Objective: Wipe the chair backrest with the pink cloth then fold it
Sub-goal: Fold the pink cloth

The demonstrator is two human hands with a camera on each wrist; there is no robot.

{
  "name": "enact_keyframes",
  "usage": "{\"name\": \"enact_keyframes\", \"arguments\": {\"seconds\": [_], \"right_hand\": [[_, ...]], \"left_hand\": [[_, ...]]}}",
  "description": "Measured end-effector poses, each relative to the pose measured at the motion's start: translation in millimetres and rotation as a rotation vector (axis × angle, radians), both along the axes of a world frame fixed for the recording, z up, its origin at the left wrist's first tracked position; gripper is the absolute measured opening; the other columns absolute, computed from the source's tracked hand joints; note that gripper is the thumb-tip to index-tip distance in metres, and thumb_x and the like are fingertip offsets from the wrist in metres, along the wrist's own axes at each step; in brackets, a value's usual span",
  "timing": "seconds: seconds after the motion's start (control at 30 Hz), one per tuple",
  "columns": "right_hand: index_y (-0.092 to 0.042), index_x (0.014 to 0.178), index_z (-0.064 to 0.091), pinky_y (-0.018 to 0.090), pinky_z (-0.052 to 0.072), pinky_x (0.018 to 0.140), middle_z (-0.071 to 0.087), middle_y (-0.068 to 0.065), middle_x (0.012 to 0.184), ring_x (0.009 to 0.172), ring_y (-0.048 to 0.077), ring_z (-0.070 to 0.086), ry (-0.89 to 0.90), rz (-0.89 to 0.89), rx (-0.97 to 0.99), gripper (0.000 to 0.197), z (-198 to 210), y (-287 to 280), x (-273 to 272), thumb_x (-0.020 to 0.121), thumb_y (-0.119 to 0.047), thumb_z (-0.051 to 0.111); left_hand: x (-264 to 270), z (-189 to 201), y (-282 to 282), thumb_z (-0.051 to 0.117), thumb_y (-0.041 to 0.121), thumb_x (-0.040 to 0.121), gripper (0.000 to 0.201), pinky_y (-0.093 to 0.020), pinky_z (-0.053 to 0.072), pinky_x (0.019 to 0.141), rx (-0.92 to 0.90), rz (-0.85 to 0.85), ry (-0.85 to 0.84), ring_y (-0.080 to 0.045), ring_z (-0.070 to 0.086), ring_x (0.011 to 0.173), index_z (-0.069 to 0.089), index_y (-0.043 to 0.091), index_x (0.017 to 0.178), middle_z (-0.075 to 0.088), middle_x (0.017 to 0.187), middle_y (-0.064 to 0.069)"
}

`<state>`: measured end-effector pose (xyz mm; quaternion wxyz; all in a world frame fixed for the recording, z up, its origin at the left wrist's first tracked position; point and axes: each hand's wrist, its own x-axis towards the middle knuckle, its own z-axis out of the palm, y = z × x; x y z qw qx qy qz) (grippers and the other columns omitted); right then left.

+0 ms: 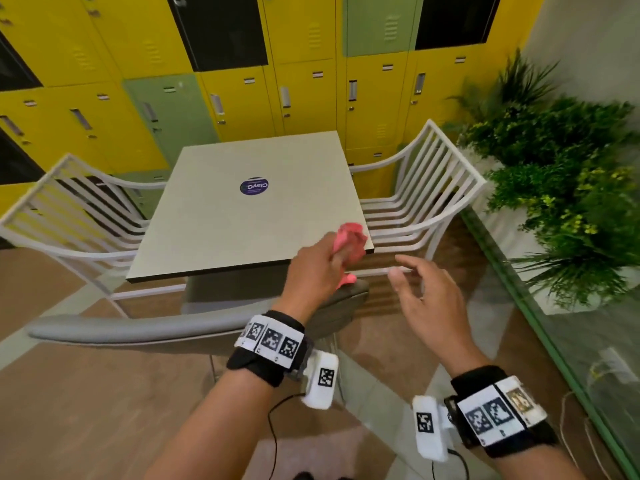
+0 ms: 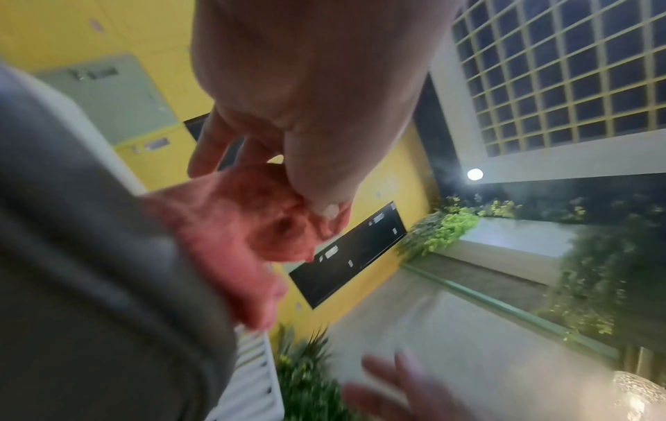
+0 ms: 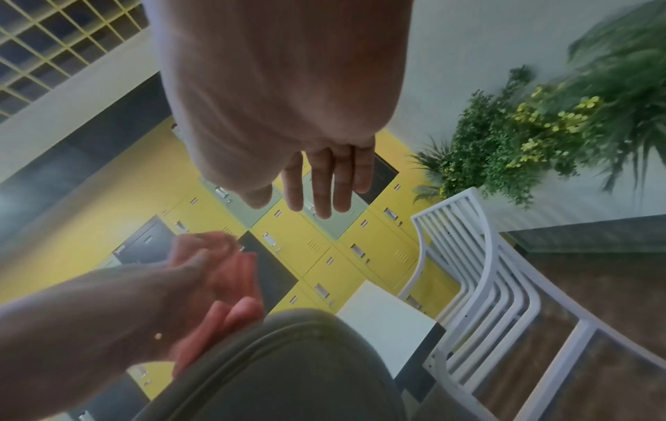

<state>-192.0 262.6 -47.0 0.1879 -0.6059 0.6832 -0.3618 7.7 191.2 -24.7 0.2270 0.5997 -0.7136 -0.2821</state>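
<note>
One crumpled pink cloth is present, pinched between the thumb and curled fingers of the left hand; the bunch sits above the right end of the grey padded chair backrest, with a lower fold hanging down against that end; whether the fold presses on the padding cannot be told. The right hand holds nothing; its fingers are spread and relaxed, just right of the cloth and apart from it.

Count of seating: one grey padded chair nearest the camera; two white slatted metal armchairs, one at the table's left and one at its right. One square pale-grey table stands between them; it bears one round dark-blue sticker near its centre. Two wrist bands with black-and-white markers are worn, one per arm.

Room: a wall of yellow and green metal lockers behind the table; green leafy plants in a planter along the right side; brown wood-look flooring with paler strips.

Edges: the cloth overlaps the table's near right corner in the head view; the backrest top runs just below the table's near edge; open floor lies between the grey chair's right end and the planter border.
</note>
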Motion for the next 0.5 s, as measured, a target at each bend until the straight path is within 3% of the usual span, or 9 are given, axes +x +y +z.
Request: {"name": "enact_keyframes", "arguments": {"seconds": [0.1, 0.2, 0.27, 0.33, 0.43, 0.5], "right_hand": [[-0.041, 0.143, 0.055, 0.046, 0.046, 0.106, 0.062, -0.011, 0.137, 0.128, 0.014, 0.051, 0.073, 0.043, 0.035, 0.058, 10.0, -10.0, 16.1, 0.092, -0.069, 0.059], [-0.046, 0.142, 0.053, 0.038, 0.042, 0.103, 0.058, -0.019, 0.134, 0.126, 0.008, 0.049, 0.047, 0.065, 0.006, 0.068, 31.6, -18.1, 19.1, 0.082, -0.072, 0.069], [-0.048, 0.143, 0.053, 0.034, 0.043, 0.100, 0.056, -0.022, 0.134, 0.123, 0.005, 0.052, -0.030, 0.078, 0.025, 0.076, 49.6, -21.7, 15.0, 0.074, -0.071, 0.077], [-0.047, 0.139, 0.058, 0.033, 0.049, 0.101, 0.064, -0.018, 0.133, 0.119, 0.005, 0.060, -0.151, 0.151, 0.073, 0.078, 64.8, -23.6, 11.8, 0.069, -0.069, 0.083], [-0.033, 0.126, 0.072, 0.044, 0.058, 0.098, 0.078, -0.009, 0.116, 0.109, 0.011, 0.073, -0.277, 0.267, 0.125, 0.058, 76.9, -28.5, 14.2, 0.072, -0.046, 0.091], [-0.027, 0.122, 0.076, 0.045, 0.059, 0.097, 0.081, -0.007, 0.110, 0.105, 0.013, 0.076, -0.334, 0.250, 0.109, 0.050, 76.7, -32.1, 19.9, 0.074, -0.035, 0.090]], "left_hand": [[-7.7, -10.6, 9.8, 0.054, 0.046, 0.108, 0.021, -0.038, 0.050, 0.081, -0.029, -0.176, -0.094, -0.017, 0.072, 0.097, 0.071, 0.037, 0.114, 0.079, 0.099, 0.011], [-2.4, 10.4, -0.2, 0.061, 0.038, 0.106, 0.020, -0.029, 0.049, 0.073, 0.009, -0.255, 0.200, 0.001, 0.068, 0.082, 0.073, 0.041, 0.090, 0.076, 0.084, 0.015], [4.6, 30.7, -7.0, 0.064, 0.032, 0.107, 0.033, -0.010, 0.043, 0.065, 0.034, -0.376, 0.243, 0.012, 0.064, 0.072, 0.069, 0.051, 0.081, 0.072, 0.076, 0.022], [10.8, 46.9, -14.6, 0.067, 0.032, 0.106, 0.033, -0.005, 0.043, 0.063, 0.057, -0.468, 0.212, 0.014, 0.064, 0.069, 0.069, 0.054, 0.081, 0.072, 0.075, 0.024], [17.2, 60.4, -31.2, 0.069, 0.042, 0.104, 0.025, -0.014, 0.045, 0.060, 0.066, -0.538, 0.161, 0.002, 0.063, 0.064, 0.076, 0.029, 0.084, 0.076, 0.080, 0.004], [21.3, 69.9, -40.2, 0.069, 0.047, 0.104, 0.042, -0.027, 0.047, 0.062, 0.116, -0.537, 0.104, -0.015, 0.063, 0.068, 0.077, 0.007, 0.097, 0.078, 0.091, -0.015]]}}
